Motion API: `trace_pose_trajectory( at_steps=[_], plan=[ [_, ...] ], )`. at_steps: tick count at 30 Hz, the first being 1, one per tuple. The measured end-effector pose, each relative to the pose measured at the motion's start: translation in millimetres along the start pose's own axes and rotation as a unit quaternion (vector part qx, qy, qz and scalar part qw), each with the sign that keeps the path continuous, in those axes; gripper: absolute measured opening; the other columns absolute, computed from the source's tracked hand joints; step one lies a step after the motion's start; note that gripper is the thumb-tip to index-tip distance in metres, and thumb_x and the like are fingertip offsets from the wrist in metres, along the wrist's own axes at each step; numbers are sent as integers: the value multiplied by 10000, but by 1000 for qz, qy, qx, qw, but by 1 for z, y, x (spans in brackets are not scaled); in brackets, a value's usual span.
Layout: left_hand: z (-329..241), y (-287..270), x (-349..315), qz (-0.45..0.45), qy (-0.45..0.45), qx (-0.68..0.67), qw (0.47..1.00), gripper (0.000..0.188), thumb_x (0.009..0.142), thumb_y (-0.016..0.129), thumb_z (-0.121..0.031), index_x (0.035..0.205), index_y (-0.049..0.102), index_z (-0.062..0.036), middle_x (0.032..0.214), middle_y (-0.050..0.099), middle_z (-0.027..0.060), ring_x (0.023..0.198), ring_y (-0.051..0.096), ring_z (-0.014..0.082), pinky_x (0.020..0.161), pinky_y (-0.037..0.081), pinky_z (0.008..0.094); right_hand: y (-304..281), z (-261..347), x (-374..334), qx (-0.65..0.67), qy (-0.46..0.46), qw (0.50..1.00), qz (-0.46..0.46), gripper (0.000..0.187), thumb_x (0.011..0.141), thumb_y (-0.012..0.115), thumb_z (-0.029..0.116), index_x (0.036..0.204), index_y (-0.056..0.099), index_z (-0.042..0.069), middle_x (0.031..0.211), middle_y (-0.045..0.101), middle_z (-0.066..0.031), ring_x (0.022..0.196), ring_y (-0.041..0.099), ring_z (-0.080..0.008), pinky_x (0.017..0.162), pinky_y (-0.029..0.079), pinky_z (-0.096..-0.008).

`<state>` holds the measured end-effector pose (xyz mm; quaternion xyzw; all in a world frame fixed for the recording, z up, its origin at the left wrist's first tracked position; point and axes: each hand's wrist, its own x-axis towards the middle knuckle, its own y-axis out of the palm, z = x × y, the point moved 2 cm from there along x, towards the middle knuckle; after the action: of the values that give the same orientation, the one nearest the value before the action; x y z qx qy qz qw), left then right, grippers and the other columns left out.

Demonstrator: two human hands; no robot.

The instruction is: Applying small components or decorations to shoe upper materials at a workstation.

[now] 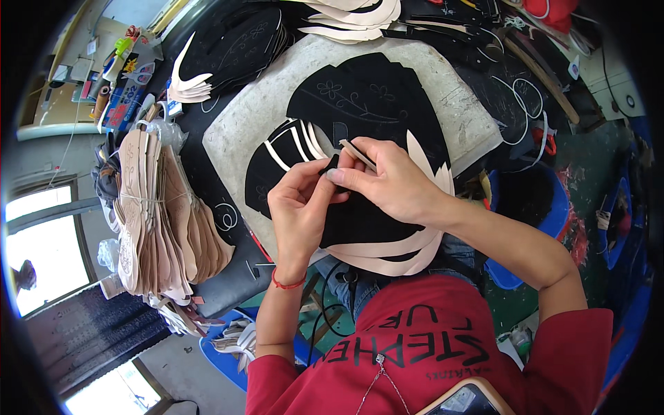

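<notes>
My left hand (299,204), with a red cord at its wrist, pinches the edge of a small black piece (333,164) that looks like fabric or leather. My right hand (394,173) meets it there, its thumb pressing on the same piece. A thin beige strip (360,153) sticks out from between the right fingers; its kind is unclear. Beneath both hands lie black cut pieces (360,97) with stitched flower patterns, fanned out in an overlapping stack. Pale curved strips (387,252) edge the near side of the stack. The fingers hide part of what they hold.
A pale slab (232,149) bears the pieces. Bundled beige cut-outs (149,214) stand left, more black pieces (238,52) behind. A wooden-handled hammer (543,79) and white cord (519,104) lie at the right. Below is a blue bin (501,273).
</notes>
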<state>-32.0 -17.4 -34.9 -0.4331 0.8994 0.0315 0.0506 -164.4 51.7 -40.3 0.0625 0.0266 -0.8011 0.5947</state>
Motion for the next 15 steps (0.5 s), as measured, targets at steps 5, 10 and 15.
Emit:
trace_pose_trajectory(
  at_steps=[5,10,15],
  plan=[
    [2,-1,3,-6,-9,29,1000,162,886,574,2,1031,588,73,894,651,117,767,640,130,658,554,234,-2,-1,-2,14,11,1000,2,215,810,666,175,773,578,-17,687,595,-84,610,562,-141,579,451,-292],
    [0,-12,2,17,-68,-31,997,148,882,600,-27,1008,601,51,896,651,88,772,627,114,675,558,239,-27,28,-3,-179,-17,978,107,559,943,408,469,868,574,-59,805,615,-203,760,610,-329,735,466,-373],
    [-2,-20,7,45,-139,-64,987,174,874,624,-64,1027,629,19,867,652,56,749,613,79,658,551,222,-39,33,-10,-214,-119,969,29,290,840,621,222,924,592,-53,826,634,-186,804,627,-309,752,483,-365]
  ],
)
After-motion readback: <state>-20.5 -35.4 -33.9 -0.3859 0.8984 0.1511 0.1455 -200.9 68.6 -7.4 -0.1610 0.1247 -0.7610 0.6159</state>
